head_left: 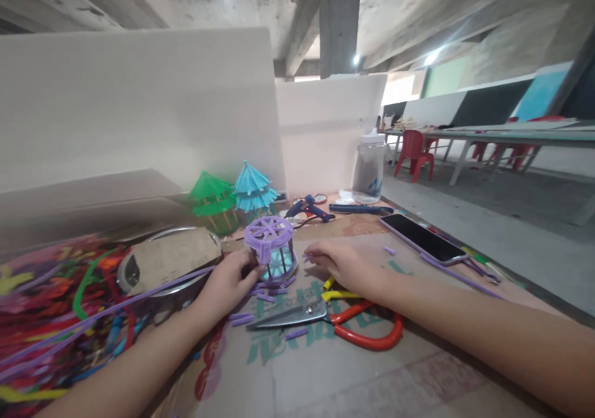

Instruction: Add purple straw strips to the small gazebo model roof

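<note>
A small round purple frame with a spoked top, dark posts and a light blue inside stands on the cardboard. My left hand is at its left side, fingers curled against the frame. To the right of it, my right hand hovers just above the cardboard with fingertips pinched on a small purple piece. Scissors with red-orange handles lie below the hands, blades pointing left. Short purple pieces are scattered around the frame and the blades.
Green and blue tiered models stand behind. A glue gun, a dark blue tool, a clear jar and a phone sit farther right. Colourful strips and a metal tray fill the left.
</note>
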A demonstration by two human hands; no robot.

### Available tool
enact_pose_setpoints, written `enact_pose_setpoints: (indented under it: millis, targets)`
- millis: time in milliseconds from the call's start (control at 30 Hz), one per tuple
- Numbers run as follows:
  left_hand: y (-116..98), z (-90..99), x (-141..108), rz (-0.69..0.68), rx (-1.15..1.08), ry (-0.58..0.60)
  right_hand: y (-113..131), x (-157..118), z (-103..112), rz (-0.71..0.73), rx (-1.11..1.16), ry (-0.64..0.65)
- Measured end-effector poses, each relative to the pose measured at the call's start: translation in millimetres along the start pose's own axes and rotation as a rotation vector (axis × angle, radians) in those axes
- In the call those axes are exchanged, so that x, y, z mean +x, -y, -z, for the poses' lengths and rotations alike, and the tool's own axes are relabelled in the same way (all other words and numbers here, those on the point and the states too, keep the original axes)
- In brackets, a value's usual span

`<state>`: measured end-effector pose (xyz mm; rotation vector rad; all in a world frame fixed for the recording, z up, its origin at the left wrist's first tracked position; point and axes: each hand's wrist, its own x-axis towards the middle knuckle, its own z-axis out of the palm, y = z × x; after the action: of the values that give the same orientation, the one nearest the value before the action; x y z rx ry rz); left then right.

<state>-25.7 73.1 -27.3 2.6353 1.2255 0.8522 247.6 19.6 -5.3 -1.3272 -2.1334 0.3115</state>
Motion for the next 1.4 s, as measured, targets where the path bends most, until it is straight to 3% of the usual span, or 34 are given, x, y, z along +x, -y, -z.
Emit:
enact_pose_setpoints:
  millis: [133, 267, 467, 633, 800, 1000, 1133, 1267, 1333, 1400]
  targets:
    - [-0.2, -1.4, -0.9, 0.03, 0.001, 0.016, 6.5, -2.2, 5.1, -0.037, 0.136, -0.028]
    - [-1.3, -1.3, -0.6, 0.042, 0.007, 0.02, 27.3, -3.8, 6.1, -0.117, 0.455, -0.053]
    - [-1.7, -1.9, 2.1, 0.018, -0.01, 0.015, 59.0, 6.1, -10.3, -0.277, 0.856, 0.031]
    - [-3.3, -2.8, 1.6, 0.018, -0.033, 0.001, 65.3, 9.4, -28.3, -0.318, 1.071, -0.038]
    - [-2.7, -2.6, 0.9, 0.0, -0.04, -0.011, 58.7, 6.7, -36.2, -0.377, 1.112, -0.059]
    - [-3.3, -3.7, 1.7, -0.018, -0.037, -0.022, 61.1, 2.6, -35.6, -0.335, 1.075, -0.084]
    - [-8.7, -0.9, 0.1, 0.071, -0.059, -0.044, 64.5, 0.4, -34.0, -0.283, 1.059, -0.081]
    - [-16.4, 10.2, -5.9, 0.149, -0.197, -0.234, 67.9, -2.7, -32.4, -0.24, 0.992, -0.079]
    - [-25.9, 18.2, -12.1, 0.116, -0.285, -0.387, 68.9, -5.1, -33.0, -0.222, 0.978, -0.058]
    - [-40.5, 25.0, -20.4, 0.068, -0.369, -0.442, 69.6, -8.1, -34.3, -0.193, 0.968, -0.027]
